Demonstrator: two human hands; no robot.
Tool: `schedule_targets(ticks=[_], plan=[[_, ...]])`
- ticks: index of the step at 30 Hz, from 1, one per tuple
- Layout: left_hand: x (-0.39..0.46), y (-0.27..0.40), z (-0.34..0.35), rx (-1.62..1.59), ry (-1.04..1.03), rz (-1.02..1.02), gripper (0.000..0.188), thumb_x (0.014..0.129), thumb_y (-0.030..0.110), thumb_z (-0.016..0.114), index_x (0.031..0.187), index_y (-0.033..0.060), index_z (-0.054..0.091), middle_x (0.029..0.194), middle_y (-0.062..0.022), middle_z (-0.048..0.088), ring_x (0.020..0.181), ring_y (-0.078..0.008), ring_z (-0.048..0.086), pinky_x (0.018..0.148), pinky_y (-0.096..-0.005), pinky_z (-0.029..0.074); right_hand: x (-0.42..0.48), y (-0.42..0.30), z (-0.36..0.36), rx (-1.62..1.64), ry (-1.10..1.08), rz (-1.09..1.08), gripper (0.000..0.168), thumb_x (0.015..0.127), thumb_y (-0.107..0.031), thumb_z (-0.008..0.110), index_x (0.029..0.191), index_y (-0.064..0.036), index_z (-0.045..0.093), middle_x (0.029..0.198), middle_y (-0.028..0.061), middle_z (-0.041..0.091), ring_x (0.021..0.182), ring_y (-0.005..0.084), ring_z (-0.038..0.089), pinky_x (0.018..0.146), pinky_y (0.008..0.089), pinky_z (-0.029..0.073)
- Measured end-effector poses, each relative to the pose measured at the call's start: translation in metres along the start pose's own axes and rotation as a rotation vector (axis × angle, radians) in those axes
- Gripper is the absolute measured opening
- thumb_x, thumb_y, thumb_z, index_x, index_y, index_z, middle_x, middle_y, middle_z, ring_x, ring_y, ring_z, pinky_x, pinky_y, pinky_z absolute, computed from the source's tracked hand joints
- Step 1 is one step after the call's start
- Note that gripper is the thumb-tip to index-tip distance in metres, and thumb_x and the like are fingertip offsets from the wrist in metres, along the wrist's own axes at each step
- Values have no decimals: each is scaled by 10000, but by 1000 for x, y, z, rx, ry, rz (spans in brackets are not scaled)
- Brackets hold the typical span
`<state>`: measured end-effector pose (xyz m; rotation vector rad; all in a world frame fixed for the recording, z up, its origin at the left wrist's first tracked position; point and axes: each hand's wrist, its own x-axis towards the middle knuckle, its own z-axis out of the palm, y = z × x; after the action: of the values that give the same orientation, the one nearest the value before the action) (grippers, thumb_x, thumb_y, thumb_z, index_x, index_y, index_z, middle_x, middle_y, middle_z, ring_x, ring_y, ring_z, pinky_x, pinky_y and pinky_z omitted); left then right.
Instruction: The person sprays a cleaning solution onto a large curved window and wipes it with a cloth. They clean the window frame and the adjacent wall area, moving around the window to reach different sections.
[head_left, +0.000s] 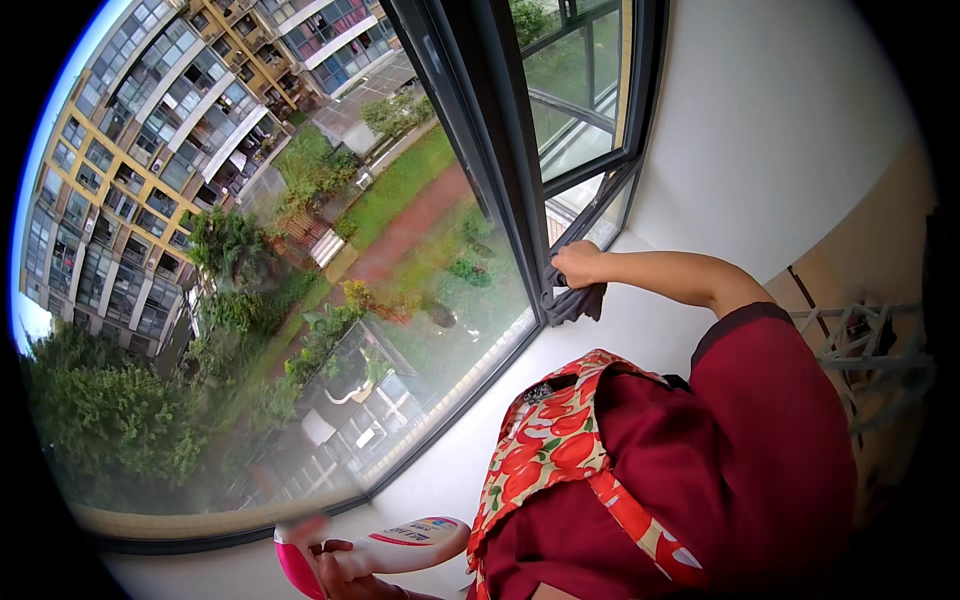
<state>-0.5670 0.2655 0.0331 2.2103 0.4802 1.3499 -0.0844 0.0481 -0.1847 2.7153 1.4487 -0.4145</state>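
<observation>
My right hand (577, 264) is closed on a dark grey cloth (576, 306), which it presses against the lower end of the dark window frame post (517, 187), above the white sill. The cloth's loose end hangs below the fist. Near the bottom edge, my left hand (345, 574) grips the neck of a white spray bottle (412, 544) with a pink and white trigger head. The bottle lies tilted on its side in the air, its base towards the apron (544, 442). Part of the left hand is cut off by the picture's lower edge.
A large window pane (420, 300) fills the left side, with trees and apartment blocks outside. An outward-opened casement (577, 90) stands beyond the post. The white sill (435, 457) runs along the lower frame. At the far right is a light metal rack (862, 337).
</observation>
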Motion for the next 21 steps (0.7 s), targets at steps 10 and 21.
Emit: schedule_targets(ticks=[10, 21], plan=[[36, 2, 67, -187, 56, -276, 510, 740, 180, 389, 1155, -95, 499, 1016, -183, 564, 863, -211, 565, 561, -235, 391, -75, -45, -354, -8, 1243, 82, 437, 740, -339, 642, 956, 35, 579, 903, 207, 627, 819, 343, 621, 747, 405, 494], [66, -8, 92, -172, -65, -355, 502, 762, 207, 390, 1137, -107, 503, 1006, -180, 566, 858, -221, 566, 532, -232, 375, -8, -58, -185, 445, 1047, 390, 491, 668, -324, 713, 971, -1, 498, 802, 175, 635, 750, 349, 638, 664, 427, 516]])
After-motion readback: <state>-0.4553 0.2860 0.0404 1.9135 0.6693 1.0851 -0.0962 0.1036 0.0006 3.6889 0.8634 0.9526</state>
